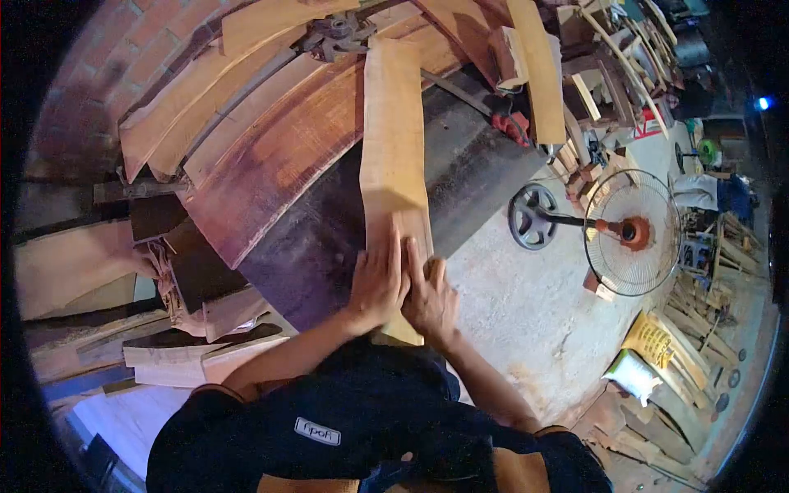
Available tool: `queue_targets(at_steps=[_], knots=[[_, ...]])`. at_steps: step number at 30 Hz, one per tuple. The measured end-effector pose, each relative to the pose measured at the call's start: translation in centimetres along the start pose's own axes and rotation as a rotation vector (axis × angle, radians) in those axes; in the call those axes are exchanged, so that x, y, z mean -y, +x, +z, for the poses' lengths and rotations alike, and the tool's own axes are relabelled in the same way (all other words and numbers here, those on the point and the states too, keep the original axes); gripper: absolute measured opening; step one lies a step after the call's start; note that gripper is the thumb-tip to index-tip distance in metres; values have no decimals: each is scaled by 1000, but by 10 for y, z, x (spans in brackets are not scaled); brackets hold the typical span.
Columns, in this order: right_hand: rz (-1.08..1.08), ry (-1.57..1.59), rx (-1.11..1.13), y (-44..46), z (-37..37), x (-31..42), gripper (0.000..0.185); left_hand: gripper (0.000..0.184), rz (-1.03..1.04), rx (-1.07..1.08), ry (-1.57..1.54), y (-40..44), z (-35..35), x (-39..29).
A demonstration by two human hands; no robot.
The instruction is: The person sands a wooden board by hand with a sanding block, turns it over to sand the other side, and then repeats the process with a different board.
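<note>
A long pale wooden board (393, 123) runs away from my body over a dark tabletop (312, 238). Both hands are close together on the board's near part. My left hand (380, 283) presses down with its fingers stretched forward and held together. Beside it, my right hand (431, 296) points its index finger forward, the other fingers bent. Under and just ahead of the fingertips shows a flat brown piece (412, 223), like a small wooden block. Its exact kind is hard to make out, and the hands cover most of it.
A curved reddish plank (279, 168) and other timber lie at the far left. A red-handled tool (511, 127) rests on the table's far right. A standing fan (633, 234) is on the concrete floor (526, 304) at right. Stacked wood (177, 361) stands at left.
</note>
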State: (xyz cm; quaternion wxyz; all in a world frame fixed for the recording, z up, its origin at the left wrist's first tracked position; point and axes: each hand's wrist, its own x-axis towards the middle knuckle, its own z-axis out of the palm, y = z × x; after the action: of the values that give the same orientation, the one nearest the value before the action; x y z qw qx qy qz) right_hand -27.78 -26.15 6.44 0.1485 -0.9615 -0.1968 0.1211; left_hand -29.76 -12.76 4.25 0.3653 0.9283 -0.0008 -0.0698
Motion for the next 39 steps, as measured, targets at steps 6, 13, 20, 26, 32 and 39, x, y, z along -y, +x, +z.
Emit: queue_targets(at_steps=[6,13,20,26,32,39], knots=[[-95,-50,-172,209,-30,-7,68,70,6,-268,186,194,-58,49],[-75,-61,-251,338,-46,1,84,67,134,-456,291,332,-96,107],[-72,-24,-143,145,-16,14,77,71,127,-420,193,129,-31,67],[-136,21,99,-36,16,25,83,75,-37,-168,94,-67,6,18],[-139,-114,-8,72,9,23,78,73,3,-289,97,41,-29,45],[-68,-37,-210,303,-26,20,81,69,157,-383,184,278,-106,107]])
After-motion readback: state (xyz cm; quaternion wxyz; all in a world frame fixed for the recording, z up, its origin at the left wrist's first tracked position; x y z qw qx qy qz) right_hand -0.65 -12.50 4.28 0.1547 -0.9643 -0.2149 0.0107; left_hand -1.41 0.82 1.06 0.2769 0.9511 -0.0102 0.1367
